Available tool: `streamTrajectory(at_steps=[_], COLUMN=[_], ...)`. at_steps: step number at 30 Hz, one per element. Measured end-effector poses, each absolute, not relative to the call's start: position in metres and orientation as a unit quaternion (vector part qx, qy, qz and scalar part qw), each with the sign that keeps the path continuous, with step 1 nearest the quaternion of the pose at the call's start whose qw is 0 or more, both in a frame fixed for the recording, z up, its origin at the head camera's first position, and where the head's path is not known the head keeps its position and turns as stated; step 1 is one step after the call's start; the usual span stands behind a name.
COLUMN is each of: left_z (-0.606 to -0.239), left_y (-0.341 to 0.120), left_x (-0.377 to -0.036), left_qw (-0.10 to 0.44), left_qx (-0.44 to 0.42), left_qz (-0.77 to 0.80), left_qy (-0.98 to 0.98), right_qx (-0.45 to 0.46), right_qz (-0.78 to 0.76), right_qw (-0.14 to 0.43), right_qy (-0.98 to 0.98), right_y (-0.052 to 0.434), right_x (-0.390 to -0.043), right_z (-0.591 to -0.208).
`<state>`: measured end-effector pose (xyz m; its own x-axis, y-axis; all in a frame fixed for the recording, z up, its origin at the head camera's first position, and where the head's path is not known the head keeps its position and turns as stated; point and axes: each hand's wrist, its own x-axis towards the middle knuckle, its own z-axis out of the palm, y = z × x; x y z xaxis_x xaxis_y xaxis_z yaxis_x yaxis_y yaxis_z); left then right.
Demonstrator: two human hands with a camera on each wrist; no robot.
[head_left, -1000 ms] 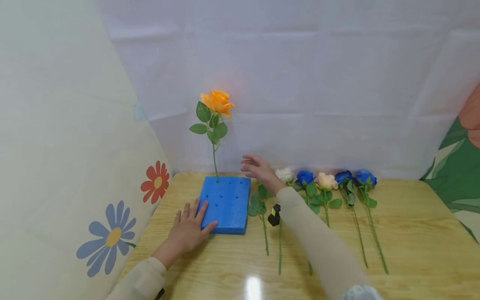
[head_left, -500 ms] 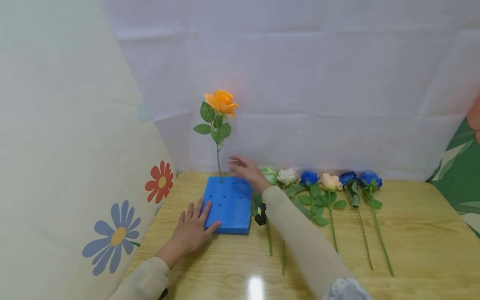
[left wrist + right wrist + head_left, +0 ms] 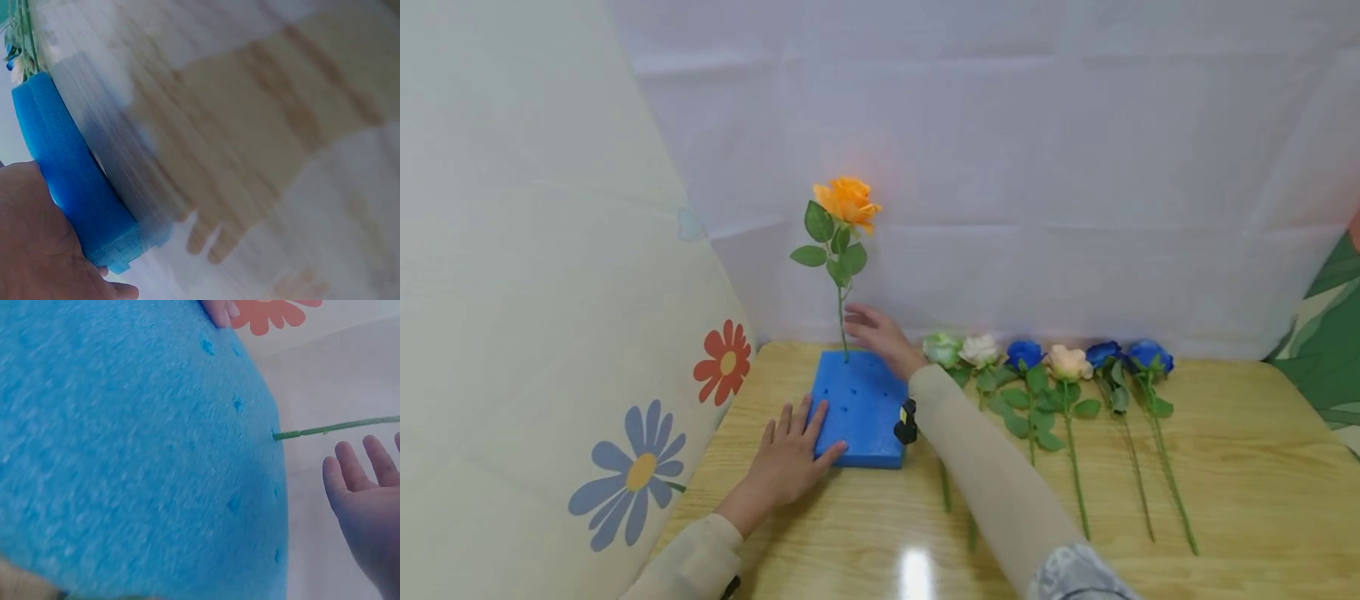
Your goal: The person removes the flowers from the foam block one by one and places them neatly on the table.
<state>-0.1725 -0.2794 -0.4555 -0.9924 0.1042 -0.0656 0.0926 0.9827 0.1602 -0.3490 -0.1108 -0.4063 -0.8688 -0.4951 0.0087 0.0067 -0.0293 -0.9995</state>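
Note:
A blue foam block point(image 3: 859, 407) with several holes lies on the wooden table point(image 3: 1225, 467). An orange rose point(image 3: 847, 202) stands upright in the block's far left corner, its stem point(image 3: 331, 428) stuck in a hole. My left hand point(image 3: 790, 458) rests flat on the block's near left corner point(image 3: 94, 219), fingers straight. My right hand point(image 3: 877, 333) hovers open above the block's far edge, just right of the stem, holding nothing; the right wrist view shows its fingers point(image 3: 353, 469) spread near the stem.
Several artificial roses lie in a row to the right of the block: a pale green one point(image 3: 942, 349), a white one point(image 3: 981, 350), blue ones point(image 3: 1021, 354), a peach one point(image 3: 1067, 363). A flower-printed panel point(image 3: 625, 467) stands on the left, a white cloth behind.
My right hand has moved left from above the lying roses to beside the orange rose's stem. The left hand has stayed on the block.

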Motion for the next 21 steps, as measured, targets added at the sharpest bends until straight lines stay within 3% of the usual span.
streamTrajectory(at_steps=[13, 21], left_z=[-0.458, -0.454], left_y=[-0.279, -0.279], left_x=[-0.172, -0.172], left_qw=[0.024, 0.031], left_qx=[0.054, 0.054], left_qz=[0.081, 0.071], left_qy=[0.995, 0.996], right_qx=[-0.178, -0.168], right_qz=[-0.658, -0.694], right_qw=[0.097, 0.078], right_qy=[0.725, 0.696], right_y=[-0.128, -0.132], right_x=[-0.349, -0.345], right_z=[-0.406, -0.404])
